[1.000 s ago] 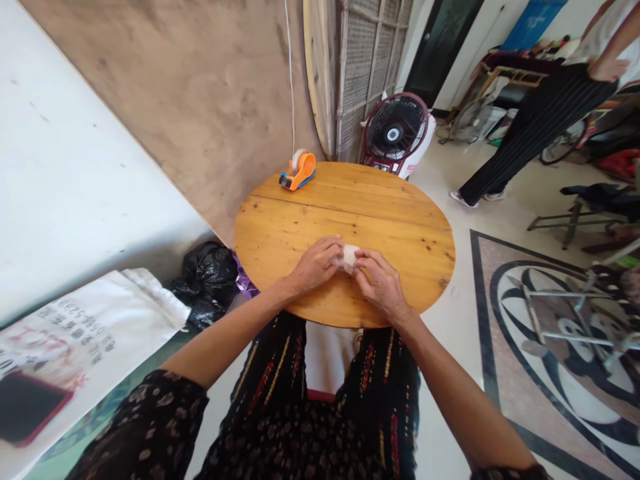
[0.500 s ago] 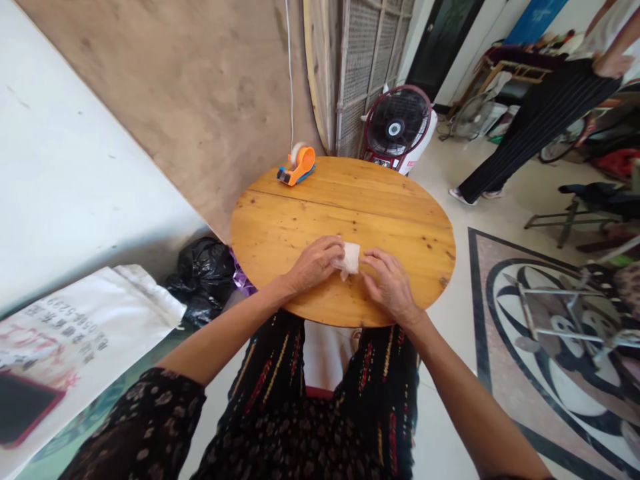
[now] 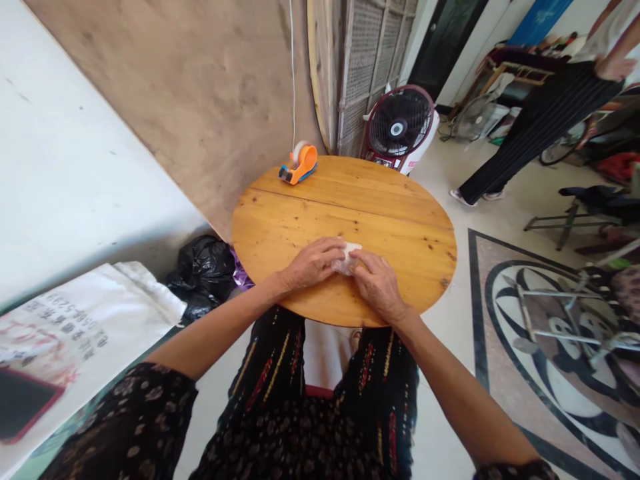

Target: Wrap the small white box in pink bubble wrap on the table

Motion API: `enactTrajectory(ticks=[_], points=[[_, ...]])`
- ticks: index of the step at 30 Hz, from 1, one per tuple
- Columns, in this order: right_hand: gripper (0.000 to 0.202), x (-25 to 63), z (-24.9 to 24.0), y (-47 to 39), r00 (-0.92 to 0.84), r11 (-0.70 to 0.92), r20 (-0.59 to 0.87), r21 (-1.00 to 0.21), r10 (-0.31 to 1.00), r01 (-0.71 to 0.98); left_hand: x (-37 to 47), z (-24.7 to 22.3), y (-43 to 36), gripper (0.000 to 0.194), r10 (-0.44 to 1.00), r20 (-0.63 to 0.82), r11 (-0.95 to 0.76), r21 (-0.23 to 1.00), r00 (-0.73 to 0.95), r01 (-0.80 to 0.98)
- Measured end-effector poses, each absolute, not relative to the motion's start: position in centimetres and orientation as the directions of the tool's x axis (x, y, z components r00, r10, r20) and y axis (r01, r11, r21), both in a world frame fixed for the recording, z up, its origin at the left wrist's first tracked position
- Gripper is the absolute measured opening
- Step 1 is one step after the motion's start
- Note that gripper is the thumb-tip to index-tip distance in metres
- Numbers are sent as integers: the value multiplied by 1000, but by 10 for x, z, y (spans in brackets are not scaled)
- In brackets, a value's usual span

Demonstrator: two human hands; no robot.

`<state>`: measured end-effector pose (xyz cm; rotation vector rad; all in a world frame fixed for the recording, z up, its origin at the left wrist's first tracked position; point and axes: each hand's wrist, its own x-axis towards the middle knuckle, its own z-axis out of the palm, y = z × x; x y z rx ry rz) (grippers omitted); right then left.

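Observation:
A small white packet (image 3: 353, 247), perhaps wrapped in thin clear film, lies on the round wooden table (image 3: 320, 207) near its front edge. My left hand (image 3: 313, 262) grips the packet's left side with bent fingers. From the right, my right hand (image 3: 379, 283) has its thumb and fingers closed on the other side of it. Between them the hands cover much of the packet, so its lower part is partly hidden. Toward the table's back left edge stands an orange and blue tape dispenser (image 3: 301, 165) with a roll of tape, apart from both hands.
Behind the table stands a fan (image 3: 399, 127). Black plastic bags (image 3: 203, 270) sit at the left, beside a white sack (image 3: 100, 313) with a phone (image 3: 25, 405) on it. A person in dark trousers (image 3: 543, 127) stands at the far right near a folding stool (image 3: 575, 207).
My right hand has moved left and closed on the packet's right side, from which it was apart before. My left hand has stayed on the packet.

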<state>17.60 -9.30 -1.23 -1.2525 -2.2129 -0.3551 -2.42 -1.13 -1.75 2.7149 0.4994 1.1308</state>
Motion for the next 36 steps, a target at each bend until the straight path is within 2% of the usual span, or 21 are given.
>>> enactTrajectory(ticks=[9,14,17,20,23,25,28,30,32,36], points=[[19,194,-18,-89,-529,633,497,-55,688,772,-40,-9,-3,30,262,492,-965,152,830,214],[21,195,-17,-79,-565,659,494,-22,661,752,-36,-11,4,33,241,476,-970,136,846,200],[21,193,-15,-70,-526,648,519,-73,673,758,-30,-14,9,34,245,495,-968,167,833,186],[20,193,-8,-60,-434,628,557,-217,708,747,-24,-15,16,32,307,525,-938,305,793,161],[18,197,1,-43,-382,610,512,-413,770,676,-18,-10,26,33,407,501,-853,508,764,121],[14,202,4,-28,-349,566,448,-590,823,576,-16,-5,36,37,506,430,-726,681,748,100],[18,210,4,-6,-277,392,304,-847,911,359,-12,2,53,37,609,243,-425,904,755,52],[29,214,1,4,-242,264,208,-937,948,229,-9,6,64,34,619,157,-287,957,770,35],[37,215,-3,9,-236,192,155,-971,959,141,-6,8,70,34,632,125,-250,967,765,48],[50,213,-12,13,-233,206,177,-972,956,108,-3,8,72,34,654,135,-241,970,744,36]])
